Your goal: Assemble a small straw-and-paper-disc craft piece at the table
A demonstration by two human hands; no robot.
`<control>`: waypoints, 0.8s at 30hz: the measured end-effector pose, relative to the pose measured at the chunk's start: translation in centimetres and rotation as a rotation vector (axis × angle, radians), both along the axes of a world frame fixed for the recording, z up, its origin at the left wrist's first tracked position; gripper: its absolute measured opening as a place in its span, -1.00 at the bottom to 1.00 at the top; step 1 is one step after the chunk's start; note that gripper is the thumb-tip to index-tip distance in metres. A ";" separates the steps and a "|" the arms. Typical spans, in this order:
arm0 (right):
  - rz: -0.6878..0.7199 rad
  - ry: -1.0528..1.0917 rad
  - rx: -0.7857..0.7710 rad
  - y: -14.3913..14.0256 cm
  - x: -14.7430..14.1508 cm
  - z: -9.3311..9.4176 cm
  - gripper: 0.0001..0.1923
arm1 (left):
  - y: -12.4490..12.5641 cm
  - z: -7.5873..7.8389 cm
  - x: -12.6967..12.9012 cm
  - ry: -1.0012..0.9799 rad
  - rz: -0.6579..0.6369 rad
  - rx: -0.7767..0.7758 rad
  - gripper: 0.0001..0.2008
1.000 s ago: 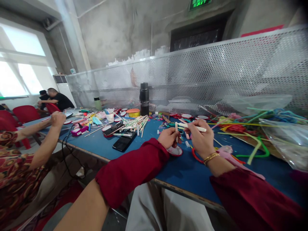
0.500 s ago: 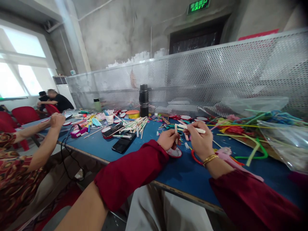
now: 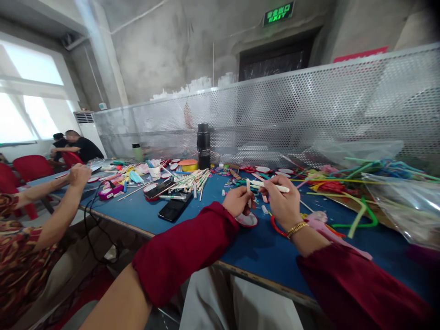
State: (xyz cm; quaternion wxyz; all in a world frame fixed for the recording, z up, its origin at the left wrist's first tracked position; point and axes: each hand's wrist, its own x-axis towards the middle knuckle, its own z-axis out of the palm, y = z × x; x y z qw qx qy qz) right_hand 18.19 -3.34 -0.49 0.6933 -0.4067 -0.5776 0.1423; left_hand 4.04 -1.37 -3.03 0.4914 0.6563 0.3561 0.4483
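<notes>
My left hand (image 3: 237,202) pinches a small, pale cream strip (image 3: 248,184) upright between thumb and fingers. In my right hand (image 3: 284,201) is a slim white pen-like tool (image 3: 282,188), gripped the way one writes. The tool's front end meets or nearly touches the top of the strip; I cannot tell whether they are in contact. Just below my left hand, a round red-rimmed dish (image 3: 248,221) with a whitish inside lies on the blue table (image 3: 264,256). A red-orange loop (image 3: 276,229), perhaps a handle, shows beside my right wrist.
Bundled patterned sticks (image 3: 192,181), a black phone (image 3: 175,207) and a black flask (image 3: 204,145) stand or lie to the left. Coloured pipe cleaners (image 3: 366,215) and plastic bags (image 3: 405,206) crowd the right. A co-worker's hands (image 3: 79,175) are at far left, near a purple box (image 3: 110,192).
The view has shifted slightly, so everything sits a little further left. Both hands keep their holds on the strip and the white tool, with hardly any movement between them.
</notes>
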 end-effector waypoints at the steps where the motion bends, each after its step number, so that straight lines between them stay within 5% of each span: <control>1: 0.000 0.001 -0.001 0.0 0.0 0.0 -0.85 | 0.0 0.0 0.0 0.002 0.001 -0.002 -0.81; 24: 0.031 0.038 0.003 0.1 0.0 -0.1 -0.84 | -0.3 0.2 0.0 0.010 -0.008 -0.045 -0.82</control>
